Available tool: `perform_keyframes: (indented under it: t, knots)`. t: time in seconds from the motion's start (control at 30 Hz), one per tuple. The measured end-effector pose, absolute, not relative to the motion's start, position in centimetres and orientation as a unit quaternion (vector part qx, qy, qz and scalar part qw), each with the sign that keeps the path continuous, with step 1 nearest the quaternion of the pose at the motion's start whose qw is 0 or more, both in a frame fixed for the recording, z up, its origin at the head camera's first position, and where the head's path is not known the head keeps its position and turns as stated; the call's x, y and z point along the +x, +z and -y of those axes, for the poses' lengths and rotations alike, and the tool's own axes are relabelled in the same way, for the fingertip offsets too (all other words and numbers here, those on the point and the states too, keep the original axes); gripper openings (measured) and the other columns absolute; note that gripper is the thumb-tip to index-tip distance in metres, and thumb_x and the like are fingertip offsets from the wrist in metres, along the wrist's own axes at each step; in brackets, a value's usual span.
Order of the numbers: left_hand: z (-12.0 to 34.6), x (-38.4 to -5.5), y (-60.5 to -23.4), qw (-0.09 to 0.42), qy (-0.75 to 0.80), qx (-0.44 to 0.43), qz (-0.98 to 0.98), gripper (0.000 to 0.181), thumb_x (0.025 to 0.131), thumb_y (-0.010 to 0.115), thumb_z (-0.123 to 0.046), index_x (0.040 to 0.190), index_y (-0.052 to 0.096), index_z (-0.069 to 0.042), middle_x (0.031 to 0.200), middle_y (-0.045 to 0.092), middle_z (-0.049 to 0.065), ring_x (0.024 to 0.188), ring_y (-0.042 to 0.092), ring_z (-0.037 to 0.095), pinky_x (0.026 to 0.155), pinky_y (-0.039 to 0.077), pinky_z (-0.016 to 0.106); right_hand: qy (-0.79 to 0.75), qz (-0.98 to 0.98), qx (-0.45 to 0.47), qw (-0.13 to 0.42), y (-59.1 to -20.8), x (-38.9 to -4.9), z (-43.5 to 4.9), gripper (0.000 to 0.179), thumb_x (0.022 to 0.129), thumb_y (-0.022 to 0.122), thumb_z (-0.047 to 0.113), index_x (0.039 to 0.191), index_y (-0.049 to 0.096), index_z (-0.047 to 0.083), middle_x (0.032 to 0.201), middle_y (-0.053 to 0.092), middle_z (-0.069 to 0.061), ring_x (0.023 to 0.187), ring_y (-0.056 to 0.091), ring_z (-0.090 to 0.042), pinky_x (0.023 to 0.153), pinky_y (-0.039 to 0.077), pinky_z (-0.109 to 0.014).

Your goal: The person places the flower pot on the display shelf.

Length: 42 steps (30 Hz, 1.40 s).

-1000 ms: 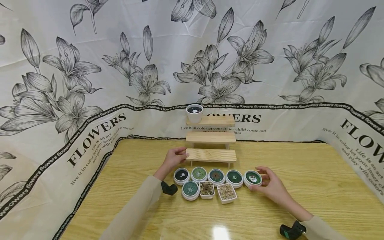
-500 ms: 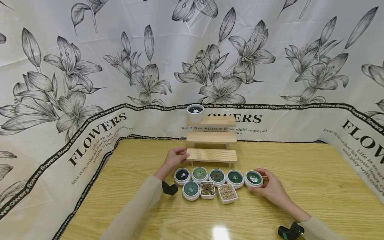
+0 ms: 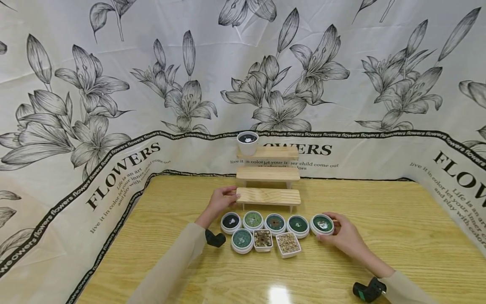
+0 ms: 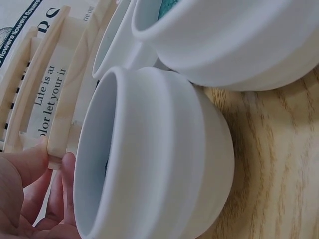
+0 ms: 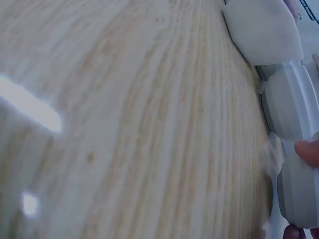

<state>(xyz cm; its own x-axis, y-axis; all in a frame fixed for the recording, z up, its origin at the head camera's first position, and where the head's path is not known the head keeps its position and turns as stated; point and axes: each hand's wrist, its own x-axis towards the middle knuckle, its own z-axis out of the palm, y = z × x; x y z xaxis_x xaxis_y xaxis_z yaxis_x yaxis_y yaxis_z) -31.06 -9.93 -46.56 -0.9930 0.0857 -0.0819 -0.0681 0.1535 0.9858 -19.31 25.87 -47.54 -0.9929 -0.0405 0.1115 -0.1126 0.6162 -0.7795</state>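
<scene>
My left hand (image 3: 222,199) pinches the left end of the lowest wooden step (image 3: 267,196) of a tiered stand, thumb on top and fingers beneath in the left wrist view. Off to the right, my right hand (image 3: 344,234) grips the side of a round white pot (image 3: 322,224) with a green top and a pale patch at its centre. It is the rightmost pot of the row in front of the stand. In the right wrist view, the thumb (image 5: 309,152) presses on the wall of that pot (image 5: 299,194), and fingertips show lower down.
Beside the held pot stand several round white pots, including a green one (image 3: 298,225) and a dark one (image 3: 230,221). Nearer are two square pots of pebbles, one brown-centred (image 3: 262,239), one pale (image 3: 288,244). Another white pot (image 3: 248,143) stands on the top step (image 3: 279,152).
My right hand and the pot it grips have shifted very slightly right and away from me. My left hand keeps its hold on the step.
</scene>
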Motion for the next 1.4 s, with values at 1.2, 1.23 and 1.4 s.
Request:
perform_keyframes:
  t: [1.2,1.23,1.4]
  knots:
    - [9.8,-31.0,-46.8,0.051,0.649,-0.005,-0.759,0.040,0.088,0.068,-0.003,0.125,0.059,0.006,0.108,0.063,0.021,0.071,0.058,0.007,0.069,0.060,0.028,0.435,0.891,0.097,0.090,-40.5,-24.7,-22.6,0.072,0.073,0.084,0.015,0.134,0.050,-0.003,0.125,0.054,-0.024,0.109,0.056,-0.036,0.082,0.051,-0.020]
    - [9.8,-31.0,-46.9,0.050,0.648,-0.006,-0.760,0.039,0.088,0.068,-0.003,0.125,0.059,0.006,0.108,0.062,0.021,0.071,0.058,0.007,0.068,0.060,0.027,0.433,0.891,0.097,0.090,-40.3,-24.9,-22.4,0.071,0.074,0.083,0.016,0.134,0.050,-0.002,0.125,0.054,-0.024,0.109,0.056,-0.036,0.084,0.052,-0.024]
    - [9.8,-31.1,-46.9,0.048,0.651,-0.006,-0.757,0.038,0.087,0.067,-0.001,0.124,0.060,0.007,0.107,0.064,0.021,0.069,0.058,0.006,0.065,0.059,0.023,0.441,0.886,0.107,0.096,-39.0,-26.0,-21.5,0.071,0.075,0.082,0.015,0.135,0.049,-0.001,0.126,0.054,-0.023,0.108,0.057,-0.035,0.086,0.053,-0.026]
